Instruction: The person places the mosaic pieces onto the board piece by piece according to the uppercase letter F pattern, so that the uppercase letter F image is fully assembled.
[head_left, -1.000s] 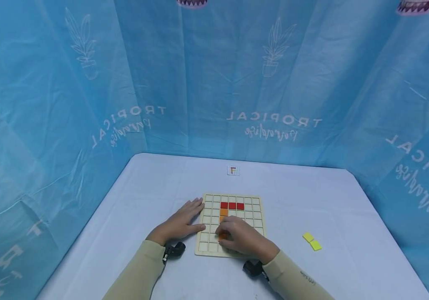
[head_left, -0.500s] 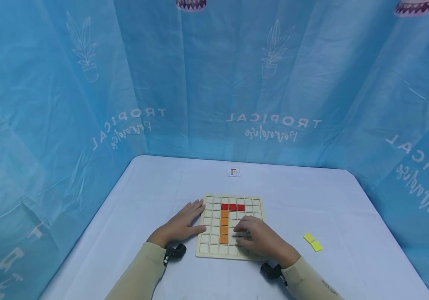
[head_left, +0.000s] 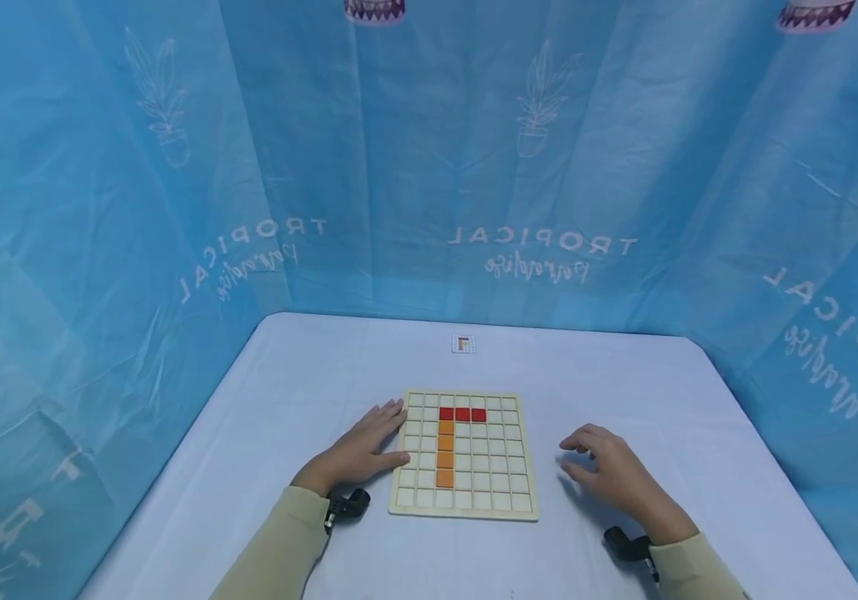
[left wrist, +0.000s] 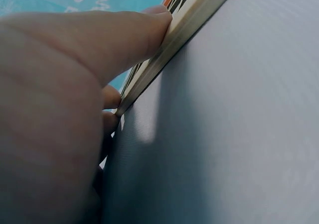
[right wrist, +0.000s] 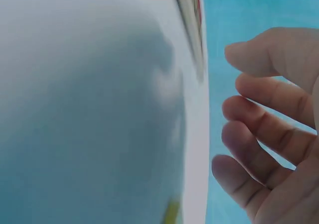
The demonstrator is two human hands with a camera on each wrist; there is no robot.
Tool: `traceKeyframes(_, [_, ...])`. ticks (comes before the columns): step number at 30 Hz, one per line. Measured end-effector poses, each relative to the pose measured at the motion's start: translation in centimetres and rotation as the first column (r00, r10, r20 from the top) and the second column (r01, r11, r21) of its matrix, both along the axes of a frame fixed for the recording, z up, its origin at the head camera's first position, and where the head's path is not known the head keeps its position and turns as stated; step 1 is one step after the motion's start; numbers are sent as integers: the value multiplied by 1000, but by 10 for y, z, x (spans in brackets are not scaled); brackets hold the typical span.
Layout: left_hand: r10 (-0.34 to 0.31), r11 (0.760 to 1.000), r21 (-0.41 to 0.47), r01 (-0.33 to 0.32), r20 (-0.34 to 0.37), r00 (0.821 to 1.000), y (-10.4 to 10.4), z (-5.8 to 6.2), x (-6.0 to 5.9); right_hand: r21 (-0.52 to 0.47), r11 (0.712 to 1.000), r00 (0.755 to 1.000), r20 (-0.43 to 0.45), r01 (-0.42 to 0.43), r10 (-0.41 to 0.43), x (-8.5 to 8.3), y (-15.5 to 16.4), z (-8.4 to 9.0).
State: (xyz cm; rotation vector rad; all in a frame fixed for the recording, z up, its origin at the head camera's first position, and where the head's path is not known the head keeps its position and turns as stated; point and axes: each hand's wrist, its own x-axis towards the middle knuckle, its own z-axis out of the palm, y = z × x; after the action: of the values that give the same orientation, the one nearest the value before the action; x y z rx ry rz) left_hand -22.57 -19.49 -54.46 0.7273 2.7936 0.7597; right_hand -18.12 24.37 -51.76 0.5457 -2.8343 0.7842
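Board [head_left: 463, 454] of pale squares lying flat on table [head_left: 286, 383], near the middle. Three red tiles [head_left: 462, 414] in a row toward the far edge; four orange tiles [head_left: 445, 452] in a column running nearward from under the leftmost red. Left hand [head_left: 363, 446] flat on table, fingers straight, thumb and fingertips touching the board's left edge; seen also in the wrist view, thumb [left wrist: 124, 32] lying against the board's side. Right hand [head_left: 609, 471] hovering right of the board, apart from it, fingers loosely curled, holding nothing; fingers [right wrist: 259, 109] bent and spread in the wrist view, with a bit of yellow low in the frame, too blurred to tell. Small card [head_left: 464, 343] lying farther off, near the blue curtain [head_left: 429, 150].
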Motion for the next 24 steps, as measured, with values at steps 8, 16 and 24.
traceKeyframes(8, [-8, 1000, 17, 9, -7, 1000, 0, -3, 1, 87, 989, 991, 56, 119, -124, 8, 54, -10])
traceKeyframes(16, [-9, 1000, 20, 9, -20, 1000, 0, 1, 0, 13, 990, 981, 133, 139, -139, 21, 71, -14])
traceKeyframes(24, [7, 1000, 19, -7, -1, 1000, 0, -1, -1, -48, 990, 981, 150, 131, -122, 16, 57, -13])
